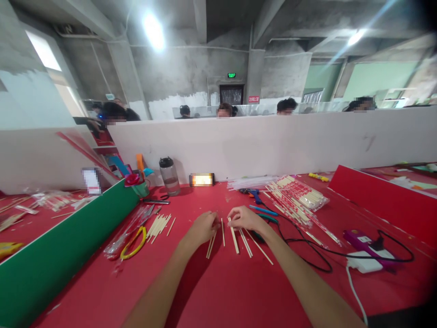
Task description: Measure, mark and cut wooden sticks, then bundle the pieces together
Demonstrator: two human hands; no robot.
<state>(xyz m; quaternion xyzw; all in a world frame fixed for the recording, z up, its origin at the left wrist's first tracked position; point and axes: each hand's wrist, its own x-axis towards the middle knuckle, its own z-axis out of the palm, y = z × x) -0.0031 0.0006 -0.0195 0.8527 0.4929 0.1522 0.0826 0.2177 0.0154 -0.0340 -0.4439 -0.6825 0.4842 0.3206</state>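
Observation:
My left hand (205,226) is closed above the red table, its fingertips curled; whatever they hold, if anything, is hidden. Two thin wooden sticks (211,248) lie under it. Just to the right, my right hand (244,217) pinches the upper end of a pale wooden stick (234,239) that slants toward me. Between the hands lies a short stick (223,232). More sticks (246,243) fan out below my right hand, and one longer stick (261,248) reaches farthest right. A bunch of short sticks (159,228) rests to the left.
Yellow-handled scissors (134,246) lie at left, beside a green divider (75,241). Behind stand a bottle (169,177) and a phone (202,180). At right are a blue glue gun (254,195), packaged sticks (300,196), a black cable (307,248) and a purple power strip (365,246).

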